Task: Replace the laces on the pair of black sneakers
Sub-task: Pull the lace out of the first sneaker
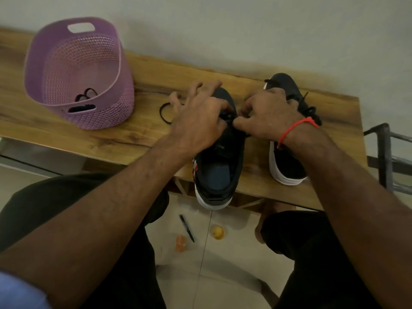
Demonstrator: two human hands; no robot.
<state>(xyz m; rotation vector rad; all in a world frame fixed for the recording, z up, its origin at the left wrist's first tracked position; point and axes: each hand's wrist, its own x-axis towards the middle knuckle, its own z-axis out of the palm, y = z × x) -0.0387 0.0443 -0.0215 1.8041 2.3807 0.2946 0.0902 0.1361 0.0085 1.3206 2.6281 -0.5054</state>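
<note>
Wooden table bears left sneaker, both hands' grips pinching its black lace.

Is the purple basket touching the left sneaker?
Apart. The head view shows bare wooden table and a loose black lace between the purple basket and the left sneaker.

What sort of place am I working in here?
Probably a room in a home, not a workshop: a wooden table against a plain wall, a purple basket on it, and a tiled floor with a pen lying on it.
</note>
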